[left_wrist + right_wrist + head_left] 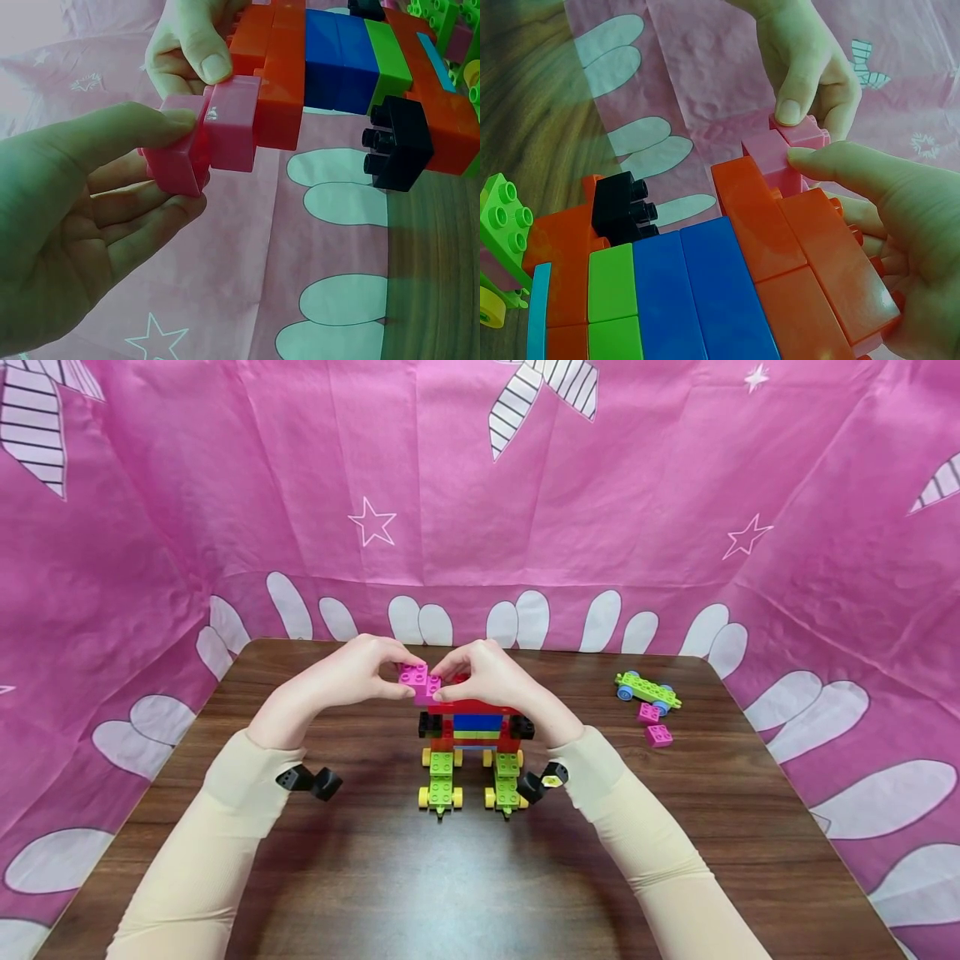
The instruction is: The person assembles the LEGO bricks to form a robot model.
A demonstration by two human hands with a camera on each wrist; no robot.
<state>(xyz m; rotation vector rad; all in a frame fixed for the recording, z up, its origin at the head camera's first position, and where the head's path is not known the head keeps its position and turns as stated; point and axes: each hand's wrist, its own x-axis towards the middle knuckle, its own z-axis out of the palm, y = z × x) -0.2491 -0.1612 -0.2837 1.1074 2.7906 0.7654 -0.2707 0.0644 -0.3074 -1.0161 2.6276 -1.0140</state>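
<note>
A built figure of toy bricks stands mid-table, with red bricks [825, 262] on top, blue bricks [337, 60] below them and black bricks [409, 142] jutting out at the sides. Its feet are two lime wheeled bases [441, 785]. At its upper left, my left hand [345, 672] pinches a pink brick [176, 157] between thumb and fingers. That brick overlaps a second pink brick [234, 124], set against the red top. My right hand [491, 672] pinches this second brick, its thumb [825, 159] on it and its other fingers partly hidden behind the red bricks.
To the right on the wooden table [712, 827] sits a lime wheeled base [648, 689] with blue wheels. Two loose pink bricks [658, 736] lie just in front of it. Pink patterned cloth [465, 510] hangs behind and at both sides.
</note>
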